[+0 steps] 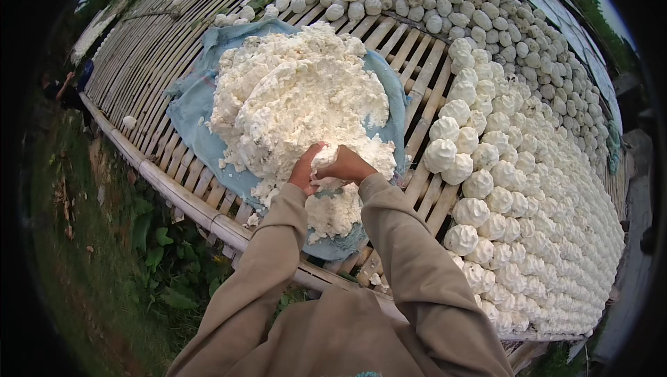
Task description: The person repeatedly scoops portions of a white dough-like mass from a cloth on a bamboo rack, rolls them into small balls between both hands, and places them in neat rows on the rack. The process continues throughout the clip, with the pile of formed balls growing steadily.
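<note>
A large heap of crumbly, off-white, dough-like mass [292, 85] lies on a pale blue cloth [187, 123]. At the heap's near side my left hand [306, 170] and my right hand [349, 166] are cupped together. Between them they grip a lump of the white mass [325, 157], its lower part hidden by my fingers. To the right stand rows of shaped white balls [472, 212] with ridged, pinched surfaces; neither hand touches them.
Everything rests on a slatted bamboo platform [160, 148] with gaps between its slats. A bamboo pole [182, 196] edges the near left side. Greyish, drier-looking balls [500, 30] cover the far right. Leafy plants [163, 259] grow below the edge. Another person [66, 92] is at the far left.
</note>
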`<state>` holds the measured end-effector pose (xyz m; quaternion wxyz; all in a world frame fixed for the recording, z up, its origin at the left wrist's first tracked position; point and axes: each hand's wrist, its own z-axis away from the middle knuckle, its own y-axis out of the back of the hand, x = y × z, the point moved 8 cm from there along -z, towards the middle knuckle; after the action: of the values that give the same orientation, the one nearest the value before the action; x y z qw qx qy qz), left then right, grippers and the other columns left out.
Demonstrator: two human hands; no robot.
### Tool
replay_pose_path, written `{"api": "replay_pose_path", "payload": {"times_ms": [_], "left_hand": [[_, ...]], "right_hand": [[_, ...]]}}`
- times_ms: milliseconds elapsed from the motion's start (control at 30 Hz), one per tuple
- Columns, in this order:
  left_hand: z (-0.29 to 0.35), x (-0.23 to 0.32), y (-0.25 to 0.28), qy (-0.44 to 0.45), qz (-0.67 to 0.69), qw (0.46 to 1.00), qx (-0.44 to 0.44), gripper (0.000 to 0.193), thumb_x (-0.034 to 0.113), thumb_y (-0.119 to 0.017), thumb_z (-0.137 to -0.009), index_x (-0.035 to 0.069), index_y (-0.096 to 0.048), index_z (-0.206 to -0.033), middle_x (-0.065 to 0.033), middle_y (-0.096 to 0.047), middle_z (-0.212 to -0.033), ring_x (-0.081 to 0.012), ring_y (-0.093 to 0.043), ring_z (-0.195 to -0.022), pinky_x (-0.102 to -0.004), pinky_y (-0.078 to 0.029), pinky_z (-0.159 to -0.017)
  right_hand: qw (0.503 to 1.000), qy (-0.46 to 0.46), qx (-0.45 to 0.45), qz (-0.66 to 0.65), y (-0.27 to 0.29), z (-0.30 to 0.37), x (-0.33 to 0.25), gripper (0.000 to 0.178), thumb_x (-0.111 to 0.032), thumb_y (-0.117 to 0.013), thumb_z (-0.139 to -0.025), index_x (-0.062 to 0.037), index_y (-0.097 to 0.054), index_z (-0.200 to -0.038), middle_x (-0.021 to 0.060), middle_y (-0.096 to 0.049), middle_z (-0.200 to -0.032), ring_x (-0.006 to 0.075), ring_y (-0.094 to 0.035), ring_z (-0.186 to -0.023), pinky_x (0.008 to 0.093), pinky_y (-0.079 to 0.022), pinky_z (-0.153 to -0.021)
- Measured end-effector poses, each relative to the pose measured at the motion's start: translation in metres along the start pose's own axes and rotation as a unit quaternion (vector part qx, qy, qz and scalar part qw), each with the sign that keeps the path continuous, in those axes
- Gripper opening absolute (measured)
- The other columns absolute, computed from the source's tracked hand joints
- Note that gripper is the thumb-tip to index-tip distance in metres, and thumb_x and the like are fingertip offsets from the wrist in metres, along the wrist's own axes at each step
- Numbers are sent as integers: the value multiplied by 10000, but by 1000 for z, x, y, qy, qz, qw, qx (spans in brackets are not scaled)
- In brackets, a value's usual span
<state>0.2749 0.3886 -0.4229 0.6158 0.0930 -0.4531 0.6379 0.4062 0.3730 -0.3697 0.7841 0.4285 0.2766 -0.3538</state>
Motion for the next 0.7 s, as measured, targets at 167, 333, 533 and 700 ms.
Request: {"api": "replay_pose_path", "payload": {"times_ms": [167, 333, 533, 700], "left_hand": [[44, -7, -16, 0, 308, 943, -124, 472, 477, -682, -991, 137, -659, -1317, -55, -723, -1211, -235, -699, -1094, -416, -553, -998], [75, -24, -6, -25, 318, 946, -48, 610, 655, -648, -943, 169, -664, -1312, -66, -671, -1339, -276, -626, -1246, -494, -516, -1066], [73, -39, -12, -95, 311, 941, -98, 825, 787, -613, -893, 119, -604, -1378, -112, -651, -1331, -348, -647, -1201, -630, -484, -1076], [90, -67, -33, -66, 369, 886, -274, 714, 617, -674, -975, 105, -573, -1462, -101, -662, -1369, -315, -626, -1293, -468, -472, -1162]], "right_hand": [[906, 139, 393, -78, 34, 67, -74, 438, -332, -744, -932, -2, -708, -1218, 215, -712, -1238, 388, -660, -1166, 499, -526, -975], [913, 164, 373, 14, -10, 65, -94, 307, -302, -663, -983, -93, -745, -1192, 155, -715, -1237, 369, -643, -1175, 507, -480, -1013], [913, 227, 339, -12, -30, 100, -73, 300, -249, -566, -1042, -89, -723, -1241, 147, -688, -1318, 371, -616, -1245, 488, -461, -1052], [792, 204, 575, -28, -13, 169, -52, 411, -366, -533, -1093, -17, -706, -1222, 230, -669, -1315, 401, -660, -1165, 462, -495, -1003]]}}
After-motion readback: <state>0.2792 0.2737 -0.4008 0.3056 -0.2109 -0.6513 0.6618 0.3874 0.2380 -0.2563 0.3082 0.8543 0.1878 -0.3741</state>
